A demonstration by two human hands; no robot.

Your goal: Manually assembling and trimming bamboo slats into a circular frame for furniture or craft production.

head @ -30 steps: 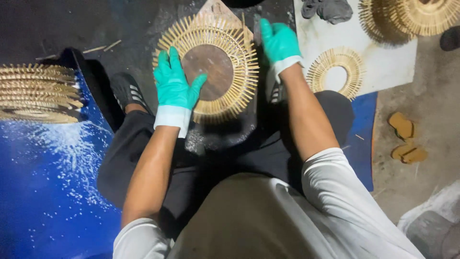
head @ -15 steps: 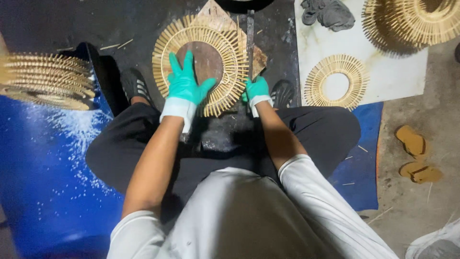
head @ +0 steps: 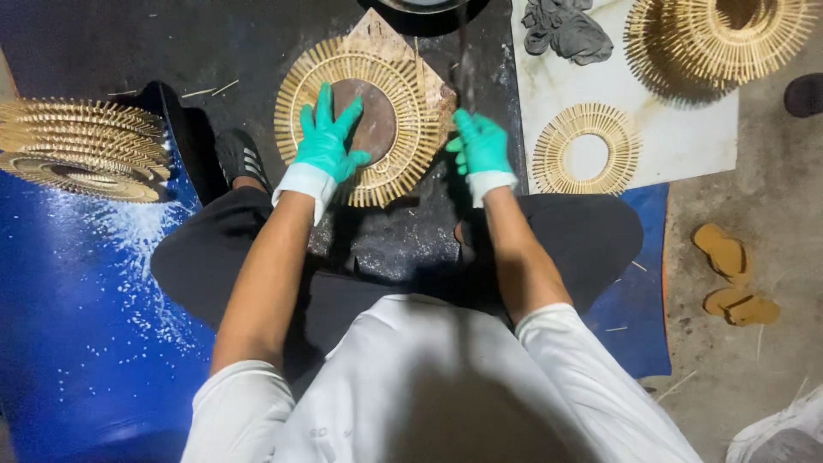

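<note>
Two gloved hands work on one sunburst ring of thin wooden sticks (head: 360,129), which lies flat on the dark floor mat (head: 257,43) directly in front of the seated person's knees. The left hand (head: 330,141) now rests open and flat on the ring, palm over the lower left of its brown round centre (head: 377,116), fingers spread; its grip is wide and presses down rather than clasping anything. One second ago this hand lay on the ring's left rim, so it has shifted inward toward the centre. The right hand (head: 478,146) has changed more: one second ago it sat at the ring's upper right edge, and it now hangs just off the ring's right rim, fingers curled narrow. Whether that grip closes on a stick or a small tool cannot be told, because motion blur streaks the area above it. The ring itself keeps its place on the mat. Judged from this, the left hand steadies the piece while the right withdraws from the rim. A second, smaller ring (head: 587,159) lies on the white sheet (head: 703,146) to the right, a stack of rings (head: 81,146) sits at the left edge, and a grey rag (head: 566,30) lies at the sheet's top corner.
</note>
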